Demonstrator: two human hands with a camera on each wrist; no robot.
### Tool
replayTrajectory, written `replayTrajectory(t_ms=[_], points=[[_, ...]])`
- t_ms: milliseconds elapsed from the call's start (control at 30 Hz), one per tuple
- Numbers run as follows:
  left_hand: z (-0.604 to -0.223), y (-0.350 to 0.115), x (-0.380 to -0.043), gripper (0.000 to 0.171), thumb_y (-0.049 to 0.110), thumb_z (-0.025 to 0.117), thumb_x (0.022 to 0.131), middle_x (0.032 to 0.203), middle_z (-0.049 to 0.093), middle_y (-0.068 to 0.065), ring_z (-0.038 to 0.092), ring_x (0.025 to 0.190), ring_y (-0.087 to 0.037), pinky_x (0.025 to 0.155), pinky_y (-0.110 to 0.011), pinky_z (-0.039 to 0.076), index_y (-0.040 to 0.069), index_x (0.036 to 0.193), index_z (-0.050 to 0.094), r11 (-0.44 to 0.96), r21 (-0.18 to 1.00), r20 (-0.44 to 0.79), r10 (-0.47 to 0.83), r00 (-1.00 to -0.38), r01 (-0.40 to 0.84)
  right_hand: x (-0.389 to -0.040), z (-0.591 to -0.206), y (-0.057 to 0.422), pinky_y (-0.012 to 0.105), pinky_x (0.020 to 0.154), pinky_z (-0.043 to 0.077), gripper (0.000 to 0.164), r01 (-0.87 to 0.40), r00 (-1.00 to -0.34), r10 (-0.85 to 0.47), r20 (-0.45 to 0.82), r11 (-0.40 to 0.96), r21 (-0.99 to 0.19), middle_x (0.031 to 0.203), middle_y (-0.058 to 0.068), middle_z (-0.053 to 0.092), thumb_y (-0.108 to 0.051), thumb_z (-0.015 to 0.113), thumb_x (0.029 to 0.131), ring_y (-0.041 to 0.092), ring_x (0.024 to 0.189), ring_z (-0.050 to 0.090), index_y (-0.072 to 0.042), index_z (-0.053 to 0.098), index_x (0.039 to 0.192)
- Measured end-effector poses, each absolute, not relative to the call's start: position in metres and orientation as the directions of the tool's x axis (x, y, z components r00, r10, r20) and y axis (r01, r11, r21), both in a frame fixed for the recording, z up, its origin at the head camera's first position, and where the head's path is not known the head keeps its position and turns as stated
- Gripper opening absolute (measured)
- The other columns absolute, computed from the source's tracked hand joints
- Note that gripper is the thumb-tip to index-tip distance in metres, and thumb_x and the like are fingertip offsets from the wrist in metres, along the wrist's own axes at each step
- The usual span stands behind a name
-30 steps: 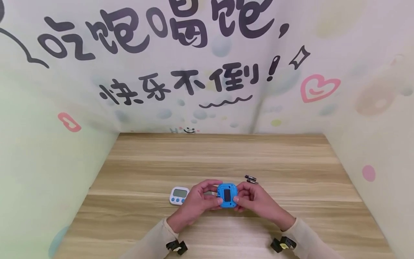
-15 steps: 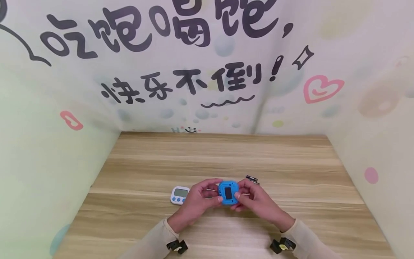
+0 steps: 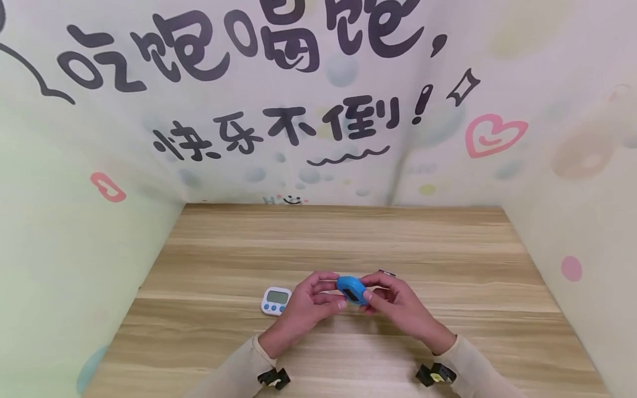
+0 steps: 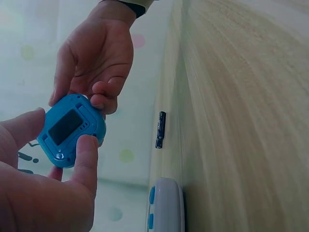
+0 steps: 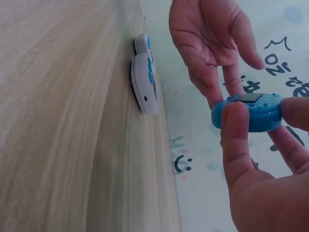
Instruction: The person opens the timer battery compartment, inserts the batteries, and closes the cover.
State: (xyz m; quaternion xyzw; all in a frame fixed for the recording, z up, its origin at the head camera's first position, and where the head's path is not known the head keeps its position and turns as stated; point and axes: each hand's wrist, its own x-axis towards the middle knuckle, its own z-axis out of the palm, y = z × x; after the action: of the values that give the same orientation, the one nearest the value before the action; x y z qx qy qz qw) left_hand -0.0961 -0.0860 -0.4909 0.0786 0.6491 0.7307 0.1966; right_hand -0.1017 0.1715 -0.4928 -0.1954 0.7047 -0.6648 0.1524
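Note:
Between both hands, above the table, is a rounded blue timer (image 3: 351, 290), tilted, its back with a dark rectangular panel partly showing. My right hand (image 3: 405, 309) pinches it between thumb and finger at its right side; in the right wrist view the right fingers (image 5: 236, 121) grip its thick edge. The left hand (image 3: 303, 315) holds the left edge with its fingertips, and in the right wrist view its thumb (image 5: 253, 55) stands apart from the casing. A white timer (image 3: 275, 301) with blue buttons lies beside the left hand.
Two white timers, a near one (image 5: 145, 87) and a farther one (image 5: 141, 42), show on the table in the right wrist view. A black battery (image 3: 387, 273) lies behind the right hand. Printed walls enclose the wooden table (image 3: 338, 237) at back and sides.
The blue timer has tilted from its back facing up to a slanted pose. The left thumb has come away from its back. The right hand now covers one of the two batteries.

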Motion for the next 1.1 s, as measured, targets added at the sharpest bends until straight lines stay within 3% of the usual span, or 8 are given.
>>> replayTrajectory(t_ms=[100,233,433,633,800,1000,1100], points=[[-0.490,-0.084,-0.096,0.061,0.013,0.085,0.090,0.135,0.067,-0.019,0.073,0.116,-0.029,0.093,-0.029,0.066,0.005,0.142,0.054,-0.088,0.977,-0.144,0.401,-0.905,-0.195,-0.103,-0.493,0.173,0.042,0.081,0.070,0.034,-0.111,-0.879,-0.473,0.058,0.084,-0.990,0.129,0.022,0.064,-0.012,0.067,0.105,0.033,0.092,0.076,0.000,0.062,0.136],[-0.491,-0.081,-0.097,0.063,0.014,0.087,0.089,0.137,0.062,-0.017,0.070,0.123,-0.035,0.096,-0.033,0.066,0.004,0.141,0.052,-0.101,0.973,-0.145,0.424,-0.894,-0.206,-0.103,-0.491,0.174,0.029,0.073,0.066,0.037,-0.143,-0.880,-0.472,0.047,0.169,-0.975,0.122,0.022,0.068,-0.014,0.074,0.100,0.021,0.086,0.072,-0.002,0.065,0.134],[-0.493,-0.080,-0.095,0.061,0.014,0.090,0.086,0.139,0.059,-0.014,0.072,0.118,-0.025,0.094,-0.030,0.066,0.008,0.136,0.055,-0.036,0.983,-0.149,0.429,-0.891,-0.181,-0.102,-0.490,0.178,0.024,0.067,0.062,0.043,-0.166,-0.868,-0.495,0.037,0.221,-0.961,0.104,0.020,0.069,-0.015,0.084,0.092,0.014,0.082,0.067,-0.006,0.067,0.130],[-0.494,-0.080,-0.095,0.059,0.016,0.090,0.086,0.133,0.065,-0.014,0.070,0.115,-0.023,0.096,-0.026,0.064,0.009,0.136,0.059,0.087,0.992,-0.117,0.419,-0.900,-0.089,-0.101,-0.489,0.178,0.027,0.068,0.065,0.056,-0.321,-0.846,-0.524,0.102,0.345,-0.882,0.098,0.009,0.066,-0.018,0.089,0.086,0.012,0.079,0.064,-0.010,0.063,0.135],[-0.497,-0.081,-0.097,0.062,0.018,0.090,0.087,0.128,0.069,-0.011,0.072,0.113,-0.023,0.097,-0.028,0.065,0.012,0.141,0.061,0.226,0.974,-0.108,0.439,-0.892,-0.007,-0.101,-0.489,0.175,0.025,0.070,0.063,0.065,-0.373,-0.852,-0.513,0.107,0.451,-0.811,0.102,0.001,0.066,-0.017,0.092,0.083,0.008,0.081,0.062,-0.008,0.063,0.140],[-0.498,-0.080,-0.099,0.067,0.023,0.089,0.087,0.135,0.066,-0.006,0.071,0.116,-0.019,0.100,-0.026,0.062,0.013,0.146,0.059,0.374,0.923,-0.103,0.474,-0.874,0.094,-0.100,-0.496,0.176,0.024,0.078,0.064,0.070,-0.383,-0.850,-0.522,0.071,0.519,-0.764,0.120,-0.004,0.064,-0.016,0.092,0.081,0.007,0.088,0.062,-0.005,0.062,0.143],[-0.499,-0.079,-0.101,0.069,0.028,0.089,0.087,0.138,0.066,-0.002,0.067,0.120,-0.017,0.106,-0.031,0.060,0.014,0.147,0.059,0.486,0.855,-0.090,0.487,-0.869,0.183,-0.101,-0.500,0.175,0.025,0.084,0.065,0.070,-0.385,-0.848,-0.527,0.055,0.543,-0.746,0.126,-0.004,0.063,-0.017,0.093,0.081,0.007,0.096,0.063,-0.005,0.062,0.143]])
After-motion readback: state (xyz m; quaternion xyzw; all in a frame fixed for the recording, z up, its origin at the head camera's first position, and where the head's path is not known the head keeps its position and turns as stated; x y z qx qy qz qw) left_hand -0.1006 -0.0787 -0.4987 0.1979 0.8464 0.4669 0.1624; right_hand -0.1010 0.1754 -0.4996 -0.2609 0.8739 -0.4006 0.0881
